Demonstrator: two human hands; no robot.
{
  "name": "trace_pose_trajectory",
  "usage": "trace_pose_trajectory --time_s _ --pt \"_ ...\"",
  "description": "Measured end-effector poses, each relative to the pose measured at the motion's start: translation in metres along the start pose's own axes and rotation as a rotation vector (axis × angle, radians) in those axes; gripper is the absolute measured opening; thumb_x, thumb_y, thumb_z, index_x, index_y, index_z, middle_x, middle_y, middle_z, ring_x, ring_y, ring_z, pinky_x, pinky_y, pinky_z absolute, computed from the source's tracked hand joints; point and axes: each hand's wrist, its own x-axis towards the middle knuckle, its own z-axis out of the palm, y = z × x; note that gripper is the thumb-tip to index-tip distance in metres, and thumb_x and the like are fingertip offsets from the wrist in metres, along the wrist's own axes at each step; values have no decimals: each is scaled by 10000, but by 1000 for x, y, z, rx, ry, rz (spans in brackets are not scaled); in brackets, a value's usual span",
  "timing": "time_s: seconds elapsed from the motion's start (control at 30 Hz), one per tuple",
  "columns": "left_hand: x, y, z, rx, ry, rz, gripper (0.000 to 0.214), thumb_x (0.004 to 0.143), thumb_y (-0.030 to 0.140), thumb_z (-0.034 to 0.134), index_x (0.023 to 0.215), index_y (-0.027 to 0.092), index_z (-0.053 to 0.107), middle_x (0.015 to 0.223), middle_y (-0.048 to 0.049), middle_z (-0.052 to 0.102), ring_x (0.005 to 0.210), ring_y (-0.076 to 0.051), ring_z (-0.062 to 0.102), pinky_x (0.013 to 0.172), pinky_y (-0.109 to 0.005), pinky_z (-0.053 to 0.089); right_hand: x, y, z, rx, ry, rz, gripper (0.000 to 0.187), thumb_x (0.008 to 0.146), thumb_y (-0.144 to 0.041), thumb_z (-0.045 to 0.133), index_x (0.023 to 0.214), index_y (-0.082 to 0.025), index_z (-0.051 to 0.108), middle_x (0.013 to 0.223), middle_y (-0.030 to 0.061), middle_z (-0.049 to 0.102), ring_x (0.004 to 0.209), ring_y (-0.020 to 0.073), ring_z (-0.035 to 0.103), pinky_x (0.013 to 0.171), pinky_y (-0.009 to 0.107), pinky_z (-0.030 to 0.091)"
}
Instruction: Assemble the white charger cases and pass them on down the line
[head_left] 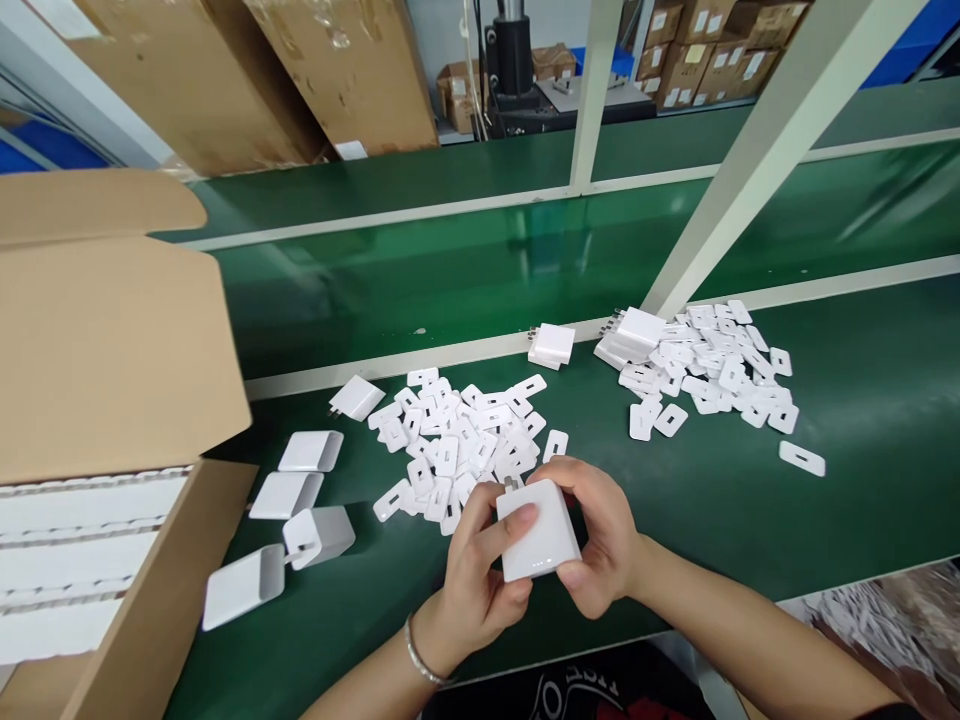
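Observation:
Between both hands is a white plug-in charger (541, 532), its prongs pointing away from me. My left hand (484, 570) grips its left side, with the thumb lying across the broad face. My right hand (600, 535) wraps round the right edge, fingers at the far corner and thumb at the near one. Just beyond the hands lies a heap of small white slotted end plates (465, 440). A second heap of such plates (720, 365) lies farther right, beside several stacked white chargers (634, 335).
Open-ended white housings (244, 588) lie at the left, near an open cardboard box (150, 590) holding white rows. Another charger (552, 345) sits by the green belt's rail (390, 362). A slanted pale post (780, 130) rises behind the right heap. Large cartons (352, 70) stand at the back.

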Motion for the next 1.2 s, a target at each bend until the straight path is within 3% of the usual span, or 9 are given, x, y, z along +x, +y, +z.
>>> trace_pose_trajectory --time_s 0.17,0.37,0.47,0.57,0.7,0.87,1.2 --pt "-1 1 1 -19 -22 -36 482 1120 497 395 1533 261 472 1015 -52 522 845 -196 514 646 -303 491 -1 2 -2 31 -14 77 438 1030 -625 461 1165 -223 569 846 13 601 615 158 540 552 314 458" --pt "3 -1 -3 -81 3 -144 426 1131 447 387 1496 269 517 998 -50 533 790 -182 518 625 -289 473 0 4 -4 161 -145 224 522 999 -685 521 1257 -231 526 964 48 622 742 196 587 640 355 516" --pt "4 -2 -6 -91 28 -169 409 1128 450 408 1488 299 531 992 -46 555 802 -187 546 640 -295 486 1 2 -6 118 -202 244 525 970 -557 636 1357 -236 484 1084 85 640 848 225 610 713 379 535" --pt "5 -2 -8 -111 1 -229 447 1129 472 386 1540 328 484 1152 -86 617 969 -225 626 748 -329 549 2 2 -8 112 -197 279 487 946 -395 700 1373 -260 507 1140 87 624 931 237 603 767 381 535" --pt "5 -3 -9 -184 -13 -297 547 1107 528 424 1609 312 393 1426 -136 577 1236 -288 633 954 -402 581 1 4 -10 255 -169 351 469 942 -350 701 1370 -266 531 1196 98 613 996 249 611 825 402 556" --pt "7 -6 -9 -180 0 -256 497 1097 482 492 1549 280 457 1268 -115 628 1068 -234 676 877 -354 599 0 5 -10 258 -178 363 472 943 -358 690 1374 -249 532 1204 112 622 1001 251 616 815 396 568" --pt "6 -8 -7 -67 45 -184 518 1071 548 494 1509 273 477 1103 -97 628 852 -212 646 703 -330 562 3 6 -11 297 -194 330 504 1032 -641 525 1343 -246 562 1191 121 651 1031 274 638 842 437 576"
